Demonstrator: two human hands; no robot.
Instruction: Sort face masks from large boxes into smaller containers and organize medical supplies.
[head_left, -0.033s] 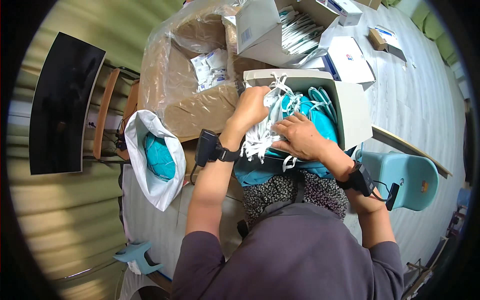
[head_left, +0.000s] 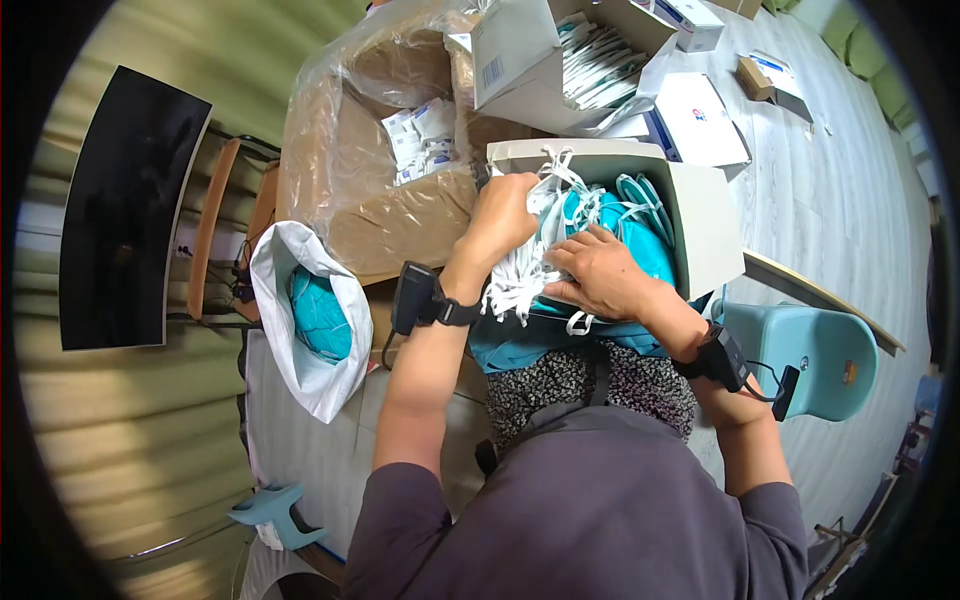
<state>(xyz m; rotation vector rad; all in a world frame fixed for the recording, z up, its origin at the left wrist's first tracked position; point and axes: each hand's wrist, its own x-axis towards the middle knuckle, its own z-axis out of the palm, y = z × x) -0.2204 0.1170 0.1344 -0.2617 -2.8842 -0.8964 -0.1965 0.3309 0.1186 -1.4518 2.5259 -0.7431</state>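
Teal cup-shaped face masks [head_left: 648,252] with white straps fill an open white box [head_left: 708,215] in front of my body. Their straps [head_left: 518,278] spill in a tangle over the box's left side. My left hand [head_left: 508,212] is closed around some of these straps at the box's left wall; its fingertips are hidden. Over the middle of the tangle lies my right hand [head_left: 603,272], fingers apart and touching the straps, the thumb set away from the index finger. What lies beneath the right palm cannot be seen.
Left of the masks stands a plastic-lined carton [head_left: 400,235] holding small white packets [head_left: 420,135]. A white sack [head_left: 345,375] contains more teal masks. Behind, an open carton [head_left: 515,60] holds flat packs. A light blue plastic chair [head_left: 825,350] stands at right, a black monitor [head_left: 130,210] at left.
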